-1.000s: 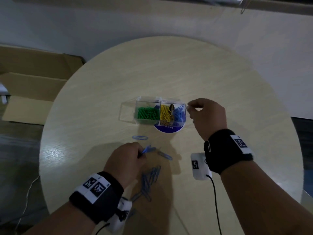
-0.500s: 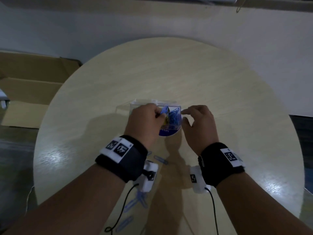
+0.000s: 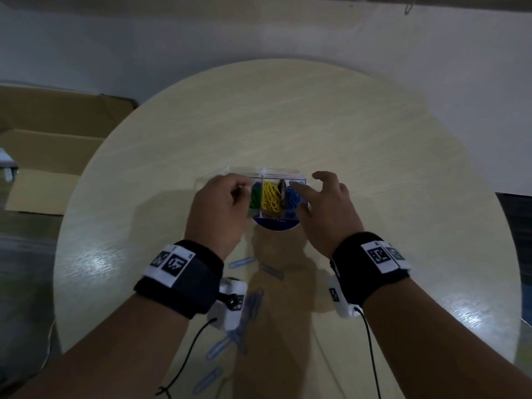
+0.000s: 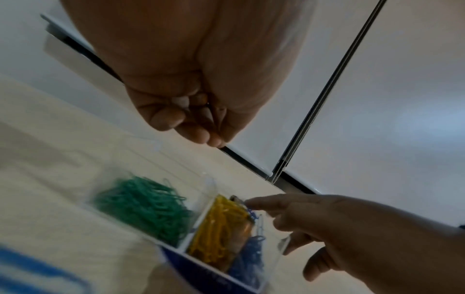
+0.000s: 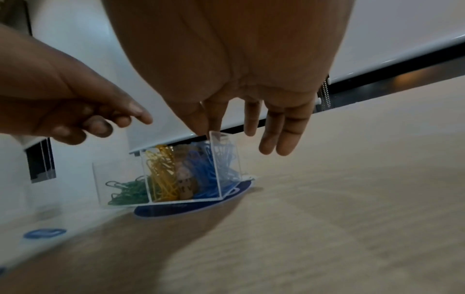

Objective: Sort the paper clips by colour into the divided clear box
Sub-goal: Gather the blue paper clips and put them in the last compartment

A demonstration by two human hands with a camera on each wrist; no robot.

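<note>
The divided clear box (image 3: 276, 170) stands mid-table on a blue disc and holds green clips (image 3: 255, 196), yellow clips (image 3: 270, 197) and blue clips (image 3: 292, 199). My left hand (image 3: 240, 191) hovers over the green end with its fingers curled, and no clip shows in them in the left wrist view (image 4: 198, 123). My right hand (image 3: 299, 197) is at the box's right end with straight fingers. Its index fingertip (image 4: 249, 203) touches the blue clips. Several loose blue clips (image 3: 241, 262) lie on the table near my wrists.
The round pale wooden table (image 3: 374, 139) reaches out on all sides of the box. A brown item (image 5: 185, 179) sits between the yellow and blue clips. An open cardboard box (image 3: 43, 156) lies on the floor to the left. Cables trail from both wrist cameras.
My left hand carried a blue clip from the loose pile to the blue compartment, then drew back left over the green end without it. My right hand spread its fingers at the box's right end.
</note>
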